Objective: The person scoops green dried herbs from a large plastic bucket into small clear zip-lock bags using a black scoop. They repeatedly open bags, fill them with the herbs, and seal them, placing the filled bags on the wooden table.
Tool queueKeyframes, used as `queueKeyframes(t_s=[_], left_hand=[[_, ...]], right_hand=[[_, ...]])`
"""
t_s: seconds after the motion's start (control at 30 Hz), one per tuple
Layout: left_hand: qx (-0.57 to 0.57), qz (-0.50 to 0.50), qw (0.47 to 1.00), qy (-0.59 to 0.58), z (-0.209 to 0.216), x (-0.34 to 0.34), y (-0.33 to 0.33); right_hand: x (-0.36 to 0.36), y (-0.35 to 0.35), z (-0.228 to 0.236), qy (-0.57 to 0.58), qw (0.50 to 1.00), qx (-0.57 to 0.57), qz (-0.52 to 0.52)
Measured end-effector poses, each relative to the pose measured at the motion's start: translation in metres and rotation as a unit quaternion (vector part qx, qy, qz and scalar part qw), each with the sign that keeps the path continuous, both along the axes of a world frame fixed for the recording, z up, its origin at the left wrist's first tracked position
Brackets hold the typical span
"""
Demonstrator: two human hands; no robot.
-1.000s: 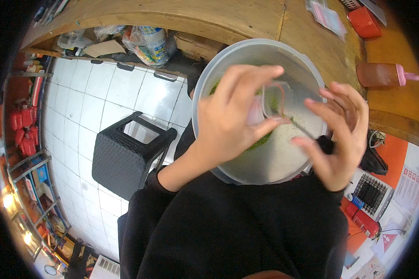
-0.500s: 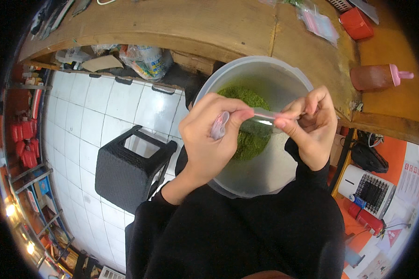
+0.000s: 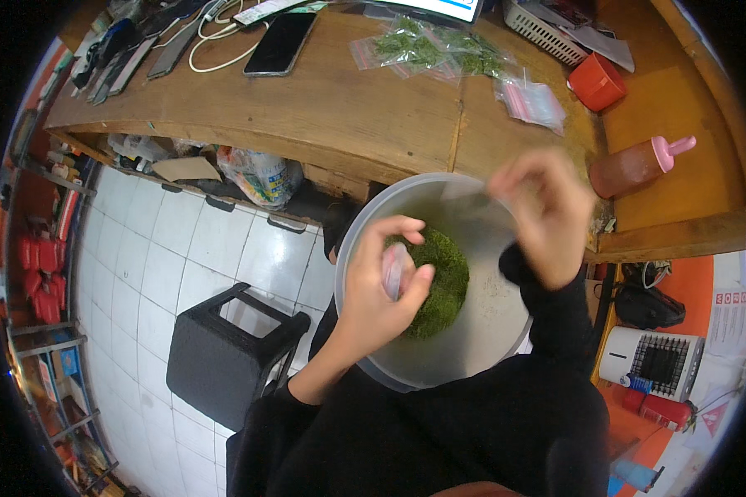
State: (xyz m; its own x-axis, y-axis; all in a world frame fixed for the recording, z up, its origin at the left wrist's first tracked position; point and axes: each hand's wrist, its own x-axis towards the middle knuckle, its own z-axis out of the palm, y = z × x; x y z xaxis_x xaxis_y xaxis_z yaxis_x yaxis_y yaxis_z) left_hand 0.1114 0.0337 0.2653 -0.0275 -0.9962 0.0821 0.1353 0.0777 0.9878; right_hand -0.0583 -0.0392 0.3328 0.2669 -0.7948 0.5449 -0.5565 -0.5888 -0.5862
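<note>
My left hand (image 3: 380, 290) is over the left side of a translucent round tub (image 3: 493, 331). Its thumb and forefinger are apart, while its other fingers curl round a rolled clear plastic bag (image 3: 394, 272). Above the tub's far right rim, my right hand (image 3: 547, 211) is smeared by motion. From its pinched fingertips a small clear bag (image 3: 466, 190) sticks out to the left, also blurred. Chopped green leaf (image 3: 441, 286) lies heaped in the tub's bottom.
On the wooden desk (image 3: 373, 124) lie filled zip bags (image 3: 414, 48), a stack of flat zip bags (image 3: 532, 103), a phone (image 3: 280, 43), a red cup (image 3: 597, 83) and a pink-capped bottle (image 3: 630, 168). A black stool (image 3: 232, 356) stands on the left.
My hands have moved apart; the right one swung up and away with the small bag. My left thumb and forefinger have let go of it. The view has tilted up, showing more desk.
</note>
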Motion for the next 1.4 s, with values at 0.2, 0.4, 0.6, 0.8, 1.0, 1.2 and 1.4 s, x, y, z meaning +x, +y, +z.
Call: queueKeyframes(t_s=[0.2, 0.4, 0.6, 0.8, 1.0, 1.2, 1.4], left_hand=[[-0.012, 0.071, 0.967, 0.245, -0.003, -0.008, -0.001], [-0.115, 0.127, 0.985, -0.024, -0.013, 0.010, -0.005], [-0.059, 0.107, 0.991, 0.062, -0.012, 0.004, -0.002], [-0.142, 0.090, 0.983, -0.078, -0.016, 0.007, -0.008], [0.076, 0.046, 0.991, 0.099, -0.002, 0.007, -0.005], [0.096, 0.033, 0.993, 0.061, 0.000, 0.007, -0.007], [0.069, 0.005, 0.996, 0.049, -0.003, 0.005, -0.001]], right_hand=[[0.008, -0.018, 0.010, 0.188, 0.977, -0.078, 0.060], [0.030, 0.033, -0.032, -0.002, 0.946, 0.271, 0.180], [0.032, 0.042, -0.034, 0.029, 0.961, 0.240, 0.134], [0.023, 0.041, -0.040, -0.004, 0.971, 0.215, 0.108], [0.013, 0.037, -0.038, -0.219, 0.923, 0.312, 0.046], [0.014, 0.035, -0.046, -0.197, 0.950, 0.239, 0.026], [0.017, 0.041, -0.041, -0.085, 0.957, 0.255, 0.108]])
